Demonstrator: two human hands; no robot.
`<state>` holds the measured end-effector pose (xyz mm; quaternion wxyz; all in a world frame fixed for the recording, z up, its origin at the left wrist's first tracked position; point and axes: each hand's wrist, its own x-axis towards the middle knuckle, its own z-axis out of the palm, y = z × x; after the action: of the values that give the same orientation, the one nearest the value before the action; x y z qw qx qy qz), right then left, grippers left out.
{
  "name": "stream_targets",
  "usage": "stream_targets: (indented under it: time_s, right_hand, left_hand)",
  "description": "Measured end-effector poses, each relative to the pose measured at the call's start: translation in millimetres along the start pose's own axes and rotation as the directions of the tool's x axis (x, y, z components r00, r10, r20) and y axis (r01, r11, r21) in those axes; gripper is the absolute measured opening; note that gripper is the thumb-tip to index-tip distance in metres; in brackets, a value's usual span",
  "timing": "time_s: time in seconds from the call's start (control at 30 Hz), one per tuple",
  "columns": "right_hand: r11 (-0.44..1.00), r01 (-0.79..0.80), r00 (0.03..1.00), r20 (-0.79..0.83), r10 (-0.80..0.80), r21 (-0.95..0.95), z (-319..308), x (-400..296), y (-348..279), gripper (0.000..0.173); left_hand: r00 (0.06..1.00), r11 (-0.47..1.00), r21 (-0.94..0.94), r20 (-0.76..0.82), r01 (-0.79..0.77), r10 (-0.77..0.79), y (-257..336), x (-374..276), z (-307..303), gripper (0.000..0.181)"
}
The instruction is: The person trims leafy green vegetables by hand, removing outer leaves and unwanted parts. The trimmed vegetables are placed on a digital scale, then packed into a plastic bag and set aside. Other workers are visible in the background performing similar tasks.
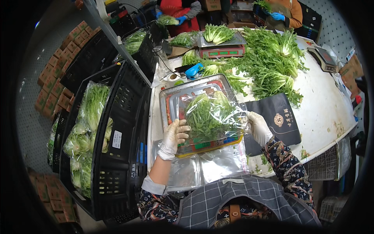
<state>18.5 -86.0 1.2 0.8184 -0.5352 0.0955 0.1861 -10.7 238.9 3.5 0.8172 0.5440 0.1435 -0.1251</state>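
Observation:
A clear plastic bag of leafy greens (201, 120) spans the space between my hands, above a scale with a metal tray (166, 96). My right hand (258, 127), in a white glove, pinches the bag's gathered right end. At the bag's left edge is my gloved left hand (174, 136), its fingers bent against the plastic; whether they grip it is unclear. The bag partly covers the tray and the scale's lit display (202, 144). Flat clear bags (216, 165) lie at the table's near edge, below the scale. A black printed bag (270, 122) lies to the right.
Loose greens (271, 64) are heaped across the white table (327, 96). Farther back, a red scale (222, 51) bears more greens. At left, a black crate (100, 163) contains bagged greens (95, 108). Across the table, two people with blue gloves (277, 16) handle greens.

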Motion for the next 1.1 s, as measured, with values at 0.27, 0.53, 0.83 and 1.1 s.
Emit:
stream_targets:
  time_s: [0.27, 0.53, 0.83, 1.1]
  right_hand:
    - [0.998, -0.047, 0.998, -0.046, 0.046, -0.029, 2, 2, -4, 0.019]
    - [0.997, -0.06, 0.998, -0.023, 0.059, -0.038, 4, 7, -2, 0.018]
    - [0.994, -0.042, 0.998, -0.04, 0.038, -0.101, 1, 9, -9, 0.018]
    - [0.541, 0.638, 0.706, 0.135, -0.695, -0.548, 60, 9, -39, 0.022]
  left_hand:
    - [0.995, 0.974, 0.204, -0.014, -0.098, 0.103, 2, 25, -3, 0.017]
    - [0.644, 0.394, 0.78, 0.015, -0.486, 0.765, 25, 24, 15, 0.03]
    - [0.693, -0.296, 0.779, 0.628, -0.553, 0.355, 8, 38, 94, 0.066]
    - [0.817, -0.229, 0.844, 0.53, -0.484, 0.228, 5, 37, 95, 0.07]
